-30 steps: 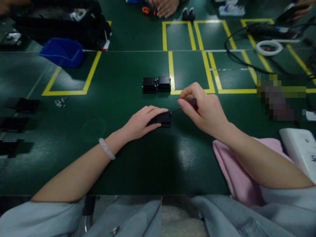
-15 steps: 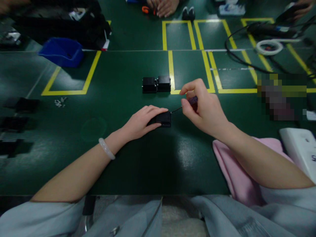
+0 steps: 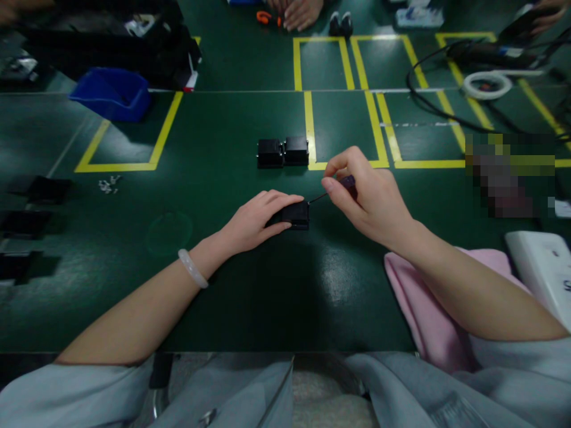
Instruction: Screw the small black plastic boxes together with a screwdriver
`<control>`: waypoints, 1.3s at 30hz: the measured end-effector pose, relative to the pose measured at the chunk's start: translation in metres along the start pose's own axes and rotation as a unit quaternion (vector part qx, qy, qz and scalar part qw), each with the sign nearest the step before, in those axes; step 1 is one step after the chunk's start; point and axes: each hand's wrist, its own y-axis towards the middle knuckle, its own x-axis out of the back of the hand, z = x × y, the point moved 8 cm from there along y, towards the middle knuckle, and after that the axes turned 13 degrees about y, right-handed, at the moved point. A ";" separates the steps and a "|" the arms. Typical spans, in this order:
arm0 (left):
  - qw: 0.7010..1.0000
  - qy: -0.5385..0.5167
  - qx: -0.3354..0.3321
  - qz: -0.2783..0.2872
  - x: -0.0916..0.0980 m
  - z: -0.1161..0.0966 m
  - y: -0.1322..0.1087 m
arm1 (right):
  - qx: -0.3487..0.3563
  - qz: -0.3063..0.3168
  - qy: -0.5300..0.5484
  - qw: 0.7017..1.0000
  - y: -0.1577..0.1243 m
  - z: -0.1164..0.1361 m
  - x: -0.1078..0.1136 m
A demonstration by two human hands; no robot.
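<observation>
My left hand (image 3: 256, 220) lies over a small black box (image 3: 297, 215) on the green table (image 3: 250, 297) and holds it down, fingers curled round it. My right hand (image 3: 368, 196) pinches a small screwdriver (image 3: 345, 184) with a dark purple handle. Its thin shaft slants down to the box's upper right corner. Two more black boxes (image 3: 282, 152) stand side by side a little farther back.
Yellow tape outlines (image 3: 339, 101) mark the table. A blue bin (image 3: 111, 94) sits at the back left, small screws (image 3: 108, 185) to the left, black parts (image 3: 27, 223) along the left edge. Cables and a white ring (image 3: 486, 85) lie back right. Another person's hands (image 3: 297, 12) rest at the far edge.
My right fingers have shifted slightly on the screwdriver handle, as if turning it. My left hand and the box have stayed put.
</observation>
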 end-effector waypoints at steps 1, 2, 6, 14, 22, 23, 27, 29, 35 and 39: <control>1.000 0.000 0.000 0.000 0.000 0.000 0.000 | -0.002 0.003 0.000 1.000 0.000 -0.001 -0.001; 1.000 0.000 0.000 0.000 0.000 0.000 0.000 | -0.003 0.001 0.000 1.000 0.000 -0.001 0.000; 1.000 0.002 -0.001 -0.004 0.000 0.000 0.000 | -0.003 -0.018 -0.001 1.000 -0.001 -0.002 0.002; 1.000 0.004 -0.001 -0.001 -0.001 0.000 0.001 | -0.002 -0.005 -0.013 1.000 0.000 -0.001 0.001; 1.000 0.003 0.001 -0.002 -0.001 0.001 0.000 | -0.001 -0.005 -0.008 1.000 0.000 -0.001 0.001; 1.000 0.003 0.001 -0.001 -0.001 0.001 0.000 | -0.003 -0.001 -0.007 1.000 0.000 -0.001 0.000; 1.000 0.003 0.001 -0.001 -0.001 0.000 0.000 | -0.006 -0.009 -0.004 1.000 0.000 0.000 0.001; 1.000 0.001 0.002 -0.002 0.000 0.000 0.000 | -0.002 -0.016 -0.003 1.000 0.000 0.001 0.002; 1.000 -0.005 0.001 -0.001 0.000 0.000 0.000 | -0.015 0.001 -0.005 1.000 0.000 -0.001 0.000; 1.000 -0.004 0.004 0.003 -0.001 0.000 0.000 | -0.012 -0.014 0.000 1.000 0.000 -0.001 0.002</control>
